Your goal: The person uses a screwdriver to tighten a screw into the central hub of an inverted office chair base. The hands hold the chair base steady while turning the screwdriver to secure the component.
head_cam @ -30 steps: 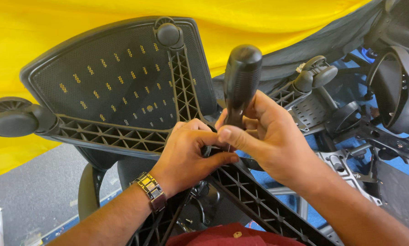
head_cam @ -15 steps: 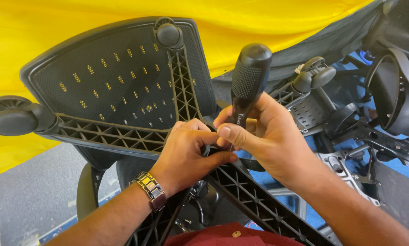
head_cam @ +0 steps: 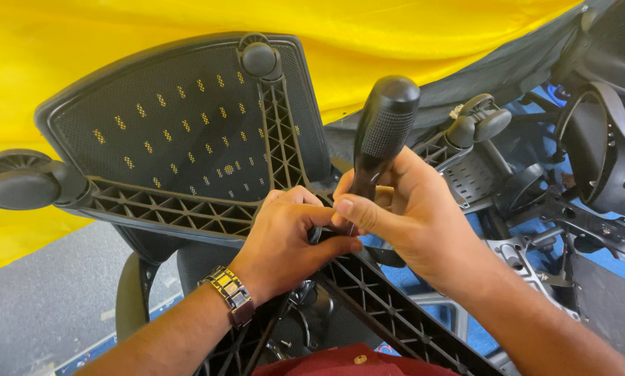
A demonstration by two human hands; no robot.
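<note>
A black plastic chair base with ribbed legs lies upturned in front of me, with castor wheels at two leg ends. A black mesh panel sits between two legs. My right hand grips a black screwdriver by its lower handle, held upright over the hub where the legs meet. My left hand, a metal watch on its wrist, rests on the hub and pinches the tool's shaft near its tip. The tip itself is hidden by my fingers.
A yellow sheet hangs behind the base. More black chair parts and a metal mechanism plate lie on a blue floor at the right. A grey floor shows at lower left.
The screwdriver handle has tilted a little to the right and my right hand has shifted its grip around it. My left hand stays on the hub.
</note>
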